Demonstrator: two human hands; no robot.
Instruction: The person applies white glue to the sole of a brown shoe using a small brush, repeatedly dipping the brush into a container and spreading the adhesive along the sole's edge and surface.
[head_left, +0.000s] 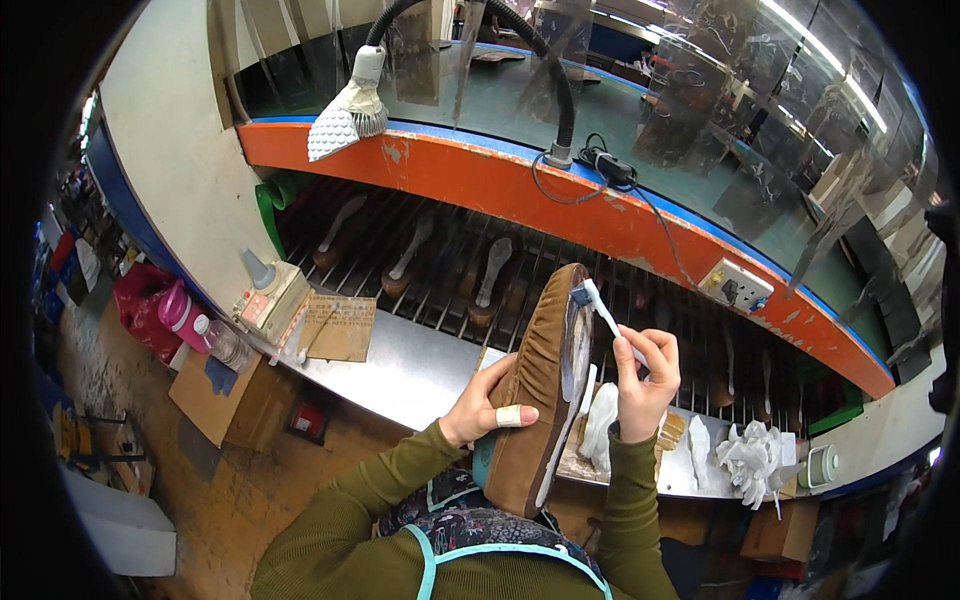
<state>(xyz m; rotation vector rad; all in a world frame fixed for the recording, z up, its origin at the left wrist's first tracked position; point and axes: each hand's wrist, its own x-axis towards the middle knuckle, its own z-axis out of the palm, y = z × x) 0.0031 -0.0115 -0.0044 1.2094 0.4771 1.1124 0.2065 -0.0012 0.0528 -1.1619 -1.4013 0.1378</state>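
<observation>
A brown suede shoe upper (525,430) stands nearly upright before me, its underside turned to the right. My left hand (490,405) is closed around its side, with a pale bandage on the thumb. My right hand (647,385) pinches the white handle of a toothbrush (604,310). The blue bristle head meets the shoe's edge near its upper end. Whitish and grey patches cover part of the underside. Behind the shoe and right wrist, white cloth (600,425) lies partly hidden on the ledge.
A metal ledge (400,385) runs in front of a rod conveyor carrying several soles (493,270). Above are an orange beam (440,160), a lamp (355,105) and a power socket (735,285). Crumpled white cloth (750,460) lies right; cardboard (340,328) and a bottle (225,345) stand left.
</observation>
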